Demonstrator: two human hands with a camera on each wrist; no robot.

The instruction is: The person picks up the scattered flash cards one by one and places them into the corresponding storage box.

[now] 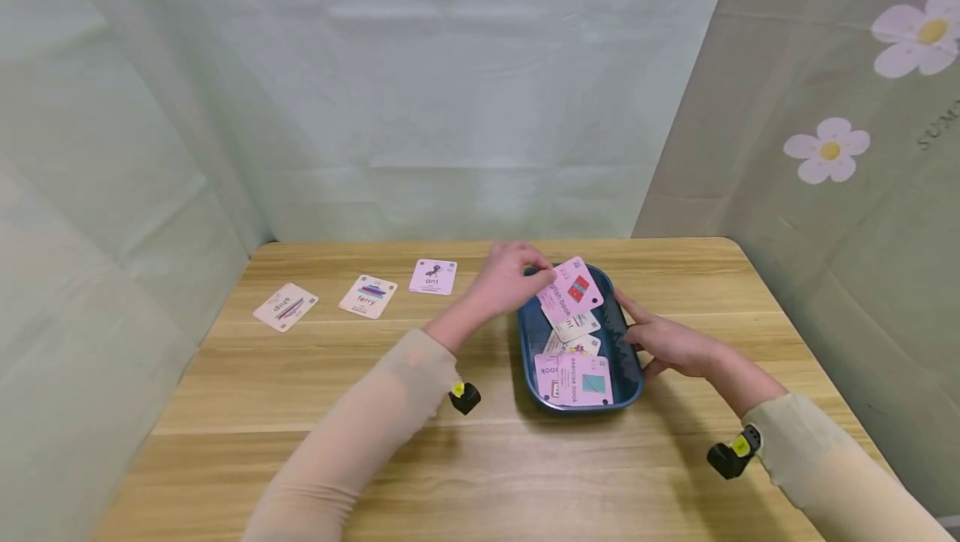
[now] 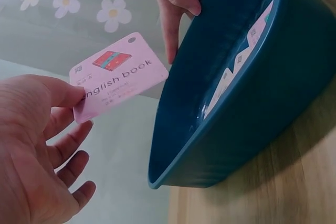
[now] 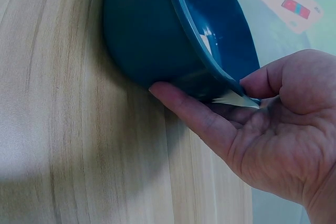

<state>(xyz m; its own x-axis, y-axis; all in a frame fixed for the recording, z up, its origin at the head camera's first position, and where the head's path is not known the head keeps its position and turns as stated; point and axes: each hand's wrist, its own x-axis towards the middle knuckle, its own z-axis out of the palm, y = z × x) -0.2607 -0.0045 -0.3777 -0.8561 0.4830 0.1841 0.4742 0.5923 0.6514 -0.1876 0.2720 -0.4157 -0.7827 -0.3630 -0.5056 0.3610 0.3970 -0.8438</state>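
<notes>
Between thumb and index finger, my left hand (image 1: 512, 279) pinches a pink "english book" flashcard (image 1: 572, 290) above the far part of a dark blue basin (image 1: 528, 333). The left wrist view shows the card (image 2: 118, 77) tilted, its red book picture facing the camera. My right hand (image 1: 672, 344) grips the basin's right side; in the right wrist view the thumb lies over the rim and the fingers against the outer wall (image 3: 152, 40). Inside the basin lie several cards, among them an "exercise book" card (image 1: 587, 381) and a partly covered pink card (image 1: 547, 371).
Left of the basin, a "ship" card (image 1: 286, 307), a "ferry" card (image 1: 368, 297) and an "ant" card (image 1: 432, 276) lie apart on the wooden table (image 1: 300, 392). Pale curtains (image 1: 450, 92) surround the table's back and sides.
</notes>
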